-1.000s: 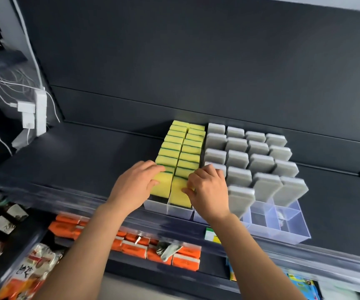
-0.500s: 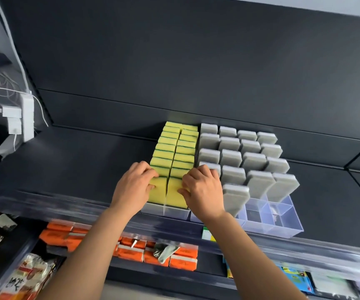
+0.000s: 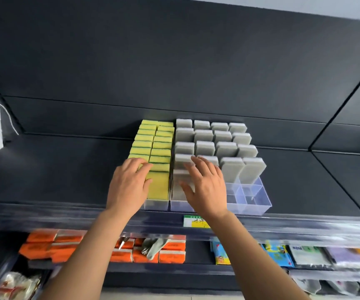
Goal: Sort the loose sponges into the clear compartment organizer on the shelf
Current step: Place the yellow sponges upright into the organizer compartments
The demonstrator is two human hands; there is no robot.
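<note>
1. The left hand, fingers relaxed, is pressing the front yellow sponges in the clear compartment organizer on the shelf.
2. The right hand, spread wide and empty, is hovering over the grey sponges.
3. Seat each sponge upright, pressing evenly.

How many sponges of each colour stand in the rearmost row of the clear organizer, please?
Yellow sponges: 2
Grey sponges: 4
Total: 6
</note>
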